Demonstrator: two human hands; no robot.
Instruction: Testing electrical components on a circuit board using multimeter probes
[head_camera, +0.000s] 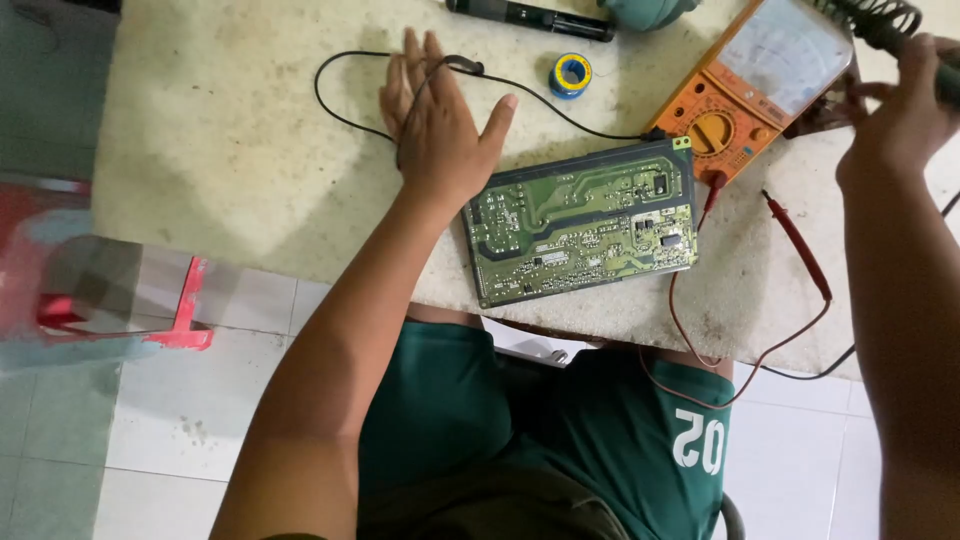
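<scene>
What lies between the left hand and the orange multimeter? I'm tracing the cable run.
Head view: a solder spool and black lead lie between left hand and multimeter.

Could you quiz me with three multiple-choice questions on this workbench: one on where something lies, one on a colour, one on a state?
1. Where does the circuit board lie?
A. at the table's near edge
B. on the floor
C. on the meter

2. What colour is the multimeter's case?
A. blue
B. orange
C. white

3. How is the left hand?
A. clenched in a fist
B. gripping the board
C. flat and open on the black lead

Answers: 1 A, the board sits just above the lap. 2 B, its housing is plainly orange. 3 C, fingers are spread with the wire beneath.
</scene>
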